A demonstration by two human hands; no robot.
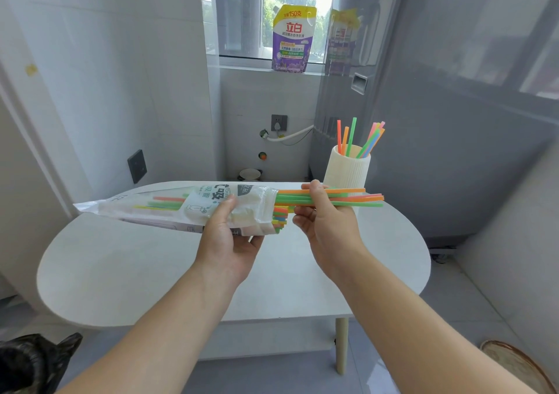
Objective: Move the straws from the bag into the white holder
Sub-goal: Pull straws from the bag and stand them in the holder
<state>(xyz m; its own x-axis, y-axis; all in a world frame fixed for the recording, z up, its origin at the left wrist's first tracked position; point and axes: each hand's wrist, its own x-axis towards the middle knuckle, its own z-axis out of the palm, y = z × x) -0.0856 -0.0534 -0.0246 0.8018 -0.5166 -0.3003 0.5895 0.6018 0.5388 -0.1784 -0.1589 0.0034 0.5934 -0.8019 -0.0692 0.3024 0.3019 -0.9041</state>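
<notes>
Seen from your head camera, your left hand (225, 236) holds the long, crinkly clear-plastic bag with green print (169, 209) level above the smooth white oval table (151, 272). Its grip is clamped near the open mouth, thumb on top and fingers curled beneath. Thin, glossy straws in mixed bright colours fill the bag.

Your right hand (325, 221) has its grip pinched round a small bundle of orange and green straws (348, 197), which sticks partway out of the mouth with its free ends pointing right.

Just behind the bundle, the ribbed white cylindrical holder (348, 173) stands on the table. Several bright straws (360, 139) lean inside it.
</notes>
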